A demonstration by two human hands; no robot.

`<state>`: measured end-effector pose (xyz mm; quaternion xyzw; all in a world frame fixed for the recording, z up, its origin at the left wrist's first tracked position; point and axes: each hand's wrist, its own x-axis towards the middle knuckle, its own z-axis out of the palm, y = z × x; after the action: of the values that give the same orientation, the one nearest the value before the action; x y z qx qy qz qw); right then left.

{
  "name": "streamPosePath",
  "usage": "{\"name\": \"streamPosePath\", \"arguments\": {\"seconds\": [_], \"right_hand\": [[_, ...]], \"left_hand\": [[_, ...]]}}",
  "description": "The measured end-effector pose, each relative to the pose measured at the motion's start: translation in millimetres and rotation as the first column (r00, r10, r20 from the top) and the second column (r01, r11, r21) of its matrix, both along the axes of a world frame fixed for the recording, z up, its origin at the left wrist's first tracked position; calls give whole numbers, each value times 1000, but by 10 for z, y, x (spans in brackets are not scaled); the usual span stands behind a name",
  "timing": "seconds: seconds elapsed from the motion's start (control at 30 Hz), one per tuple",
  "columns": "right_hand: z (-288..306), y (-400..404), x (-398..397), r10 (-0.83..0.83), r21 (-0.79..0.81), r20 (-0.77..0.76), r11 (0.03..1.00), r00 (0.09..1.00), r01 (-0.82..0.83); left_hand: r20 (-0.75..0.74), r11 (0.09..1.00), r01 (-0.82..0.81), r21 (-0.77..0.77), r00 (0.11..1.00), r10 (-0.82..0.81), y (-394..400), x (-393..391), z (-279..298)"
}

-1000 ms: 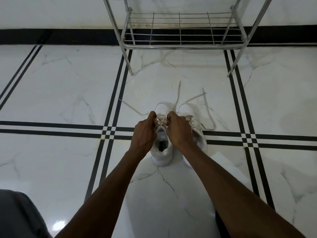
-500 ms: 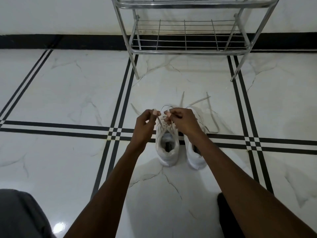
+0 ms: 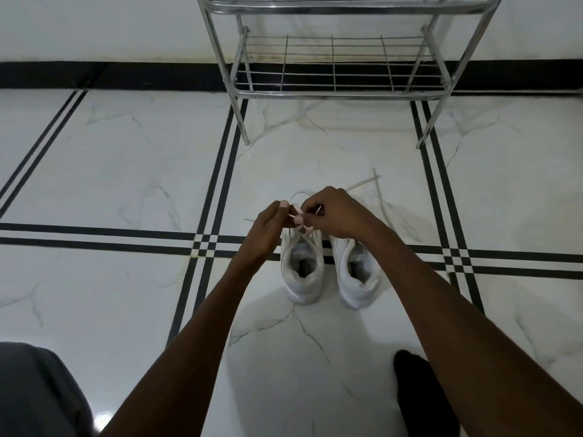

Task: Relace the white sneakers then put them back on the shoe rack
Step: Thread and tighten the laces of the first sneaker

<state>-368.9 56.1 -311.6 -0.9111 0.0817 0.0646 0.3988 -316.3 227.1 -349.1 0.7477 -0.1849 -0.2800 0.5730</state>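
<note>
Head view first shows you, nearest the lens, a grey-clad knee [image 3: 34,392] at lower left and a dark foot [image 3: 422,392] at lower right, with your two bare forearms reaching forward between them over the white marble floor [image 3: 126,171] and its black inlay lines. Farther on, the two white sneakers stand side by side on the floor, heels toward you: the left sneaker [image 3: 303,272] just beside the right sneaker [image 3: 356,275], both well short of the rack. Above the tongue of the left sneaker your hands meet. Your left hand [image 3: 268,228] is curled with thumb and fingertips pinched on the lace [image 3: 296,212], and your right hand [image 3: 337,216] is likewise closed on that lace, a short end poking out between its fingers. A small loop of it arcs just beyond your knuckles. Past your right hand, the loose lace [image 3: 375,187] of the right sneaker trails across the tile. Farthest away, the metal shoe rack [image 3: 334,93] stands against the white wall [image 3: 94,26] and its black skirting, its lower wire shelf bare.
</note>
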Motion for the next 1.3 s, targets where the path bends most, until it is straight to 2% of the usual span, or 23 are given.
{"name": "streamPosePath", "arguments": {"seconds": [0.13,0.23,0.3,0.4,0.53,0.6,0.67,0.73,0.83,0.9,0.93,1.0,1.03,1.07,1.17,1.3], "right_hand": [[-71,-22,-64,-120,-28,165,992,979,126],[-141,31,-113,-214,13,229,976,949,217],[-155,35,-127,-298,102,251,954,921,281],[-174,-10,-129,-391,290,179,898,903,331],[-201,-13,-120,-443,465,101,813,891,351],[-189,-7,-116,-484,556,45,739,874,381],[-188,-19,-106,-503,594,-20,689,864,415],[-221,-68,-94,-525,612,-90,641,846,463],[-285,-167,-95,-587,571,-142,610,797,550],[-328,-225,-134,-634,503,-142,615,760,607],[-349,-240,-152,-645,476,-145,619,751,624],[-408,-238,-188,-635,414,-154,655,757,633],[-433,-226,-201,-626,385,-154,674,764,630],[-453,-212,-204,-621,372,-153,684,768,627],[-456,-175,-184,-614,390,-161,680,773,621],[-358,-94,-126,-547,446,-169,699,820,558]], "left_hand": [[-40,996,-92,14,995,92,-102,-28,-33],[-76,990,-140,23,987,142,-123,-59,-63],[-72,988,-152,14,986,152,-100,-64,-74],[46,992,-117,45,992,115,-61,-29,-96],[343,936,-140,323,939,22,70,166,-296],[458,903,-231,362,888,43,152,244,-332],[548,902,-313,299,830,106,233,279,-273],[565,903,-350,249,810,159,308,317,-229],[593,825,-446,348,786,175,436,361,-177],[532,817,-479,321,805,262,553,379,-178],[399,850,-470,239,845,355,609,380,-175],[7,886,-464,23,886,464,660,328,-163],[-128,880,-472,-58,878,462,656,289,-160],[-180,874,-476,-97,872,455,631,261,-156],[-117,893,-434,-115,899,422,508,187,-75],[-25,944,-298,-143,954,298,292,152,205]]}}
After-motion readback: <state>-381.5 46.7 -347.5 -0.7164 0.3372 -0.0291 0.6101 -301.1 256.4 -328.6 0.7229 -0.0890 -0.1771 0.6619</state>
